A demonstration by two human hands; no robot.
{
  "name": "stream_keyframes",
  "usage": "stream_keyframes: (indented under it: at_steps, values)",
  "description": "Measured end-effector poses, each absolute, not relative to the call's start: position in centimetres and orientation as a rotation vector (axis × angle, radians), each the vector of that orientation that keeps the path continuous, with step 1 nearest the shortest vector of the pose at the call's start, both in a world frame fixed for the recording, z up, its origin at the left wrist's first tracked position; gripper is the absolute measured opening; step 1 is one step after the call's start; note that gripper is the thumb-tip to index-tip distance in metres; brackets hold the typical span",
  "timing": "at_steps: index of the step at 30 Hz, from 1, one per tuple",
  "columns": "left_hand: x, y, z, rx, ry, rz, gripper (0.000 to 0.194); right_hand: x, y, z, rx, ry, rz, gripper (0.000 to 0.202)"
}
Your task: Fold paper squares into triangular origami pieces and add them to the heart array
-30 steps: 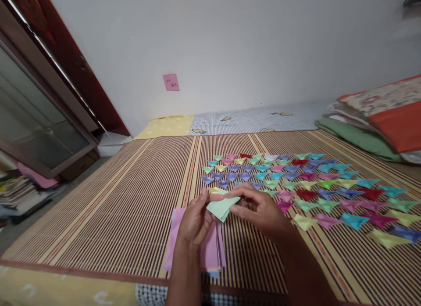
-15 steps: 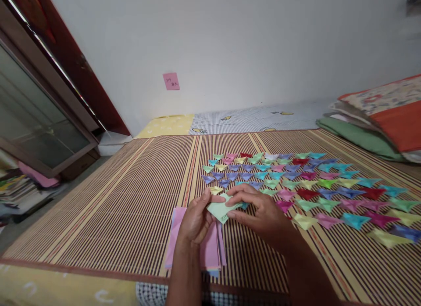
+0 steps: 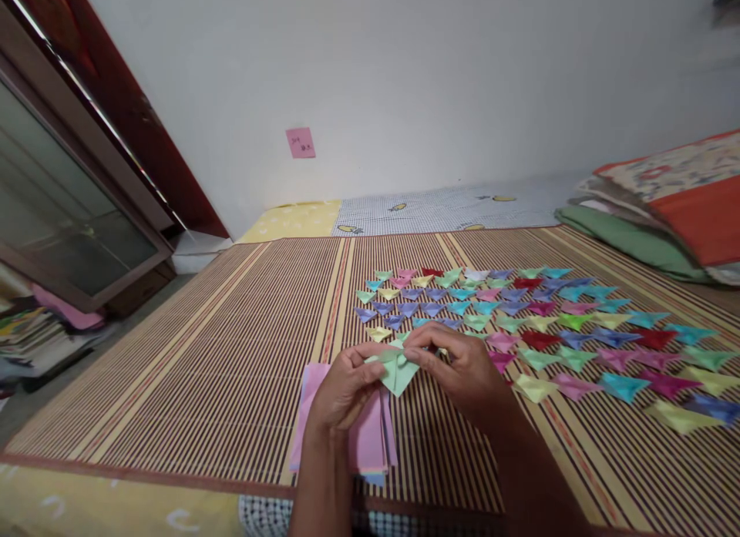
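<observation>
Between my two hands is a light green folded paper [image 3: 398, 377], held above the striped mat with a pointed corner hanging down. My left hand [image 3: 347, 383] pinches its left side between thumb and fingers. On the other side, my right hand [image 3: 459, 367] grips the upper right edge, thumb against the folds. Below my left wrist lies a stack of square paper sheets [image 3: 367, 444], pink on top, partly covered by my arm. Several rows of small folded paper shapes [image 3: 540, 360] in many colours spread out beyond and to the right of my right hand.
The striped mat [image 3: 190, 352] covers the bed. Folded bedding and a cushion [image 3: 694, 206] lie at the far right. A pink note [image 3: 301, 142] is stuck to the wall. Books [image 3: 35, 340] are piled at the left beside a glass-panelled door [image 3: 69, 190].
My left thumb has come down onto the front of the green paper. My right fingers have closed in at its top edge, and its front folds now show more.
</observation>
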State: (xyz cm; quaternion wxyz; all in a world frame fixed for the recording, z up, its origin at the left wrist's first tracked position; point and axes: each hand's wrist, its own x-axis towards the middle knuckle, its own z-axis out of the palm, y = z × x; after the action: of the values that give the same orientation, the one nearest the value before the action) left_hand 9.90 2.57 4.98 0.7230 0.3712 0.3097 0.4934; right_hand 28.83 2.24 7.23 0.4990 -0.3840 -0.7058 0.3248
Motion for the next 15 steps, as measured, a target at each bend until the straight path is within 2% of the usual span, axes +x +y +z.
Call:
stream_keyframes:
  at_steps: [8,15]
  values:
    - [11.1,2.5,5.5,0.811,0.751,1.142,0.037,27.7,2.3,6.9,-0.993,-1.635,0.702,0.024]
    - [10.9,2.7,5.3,0.840,0.854,1.258,0.035,28.1,2.8,6.5,-0.912,-1.657,0.841,0.015]
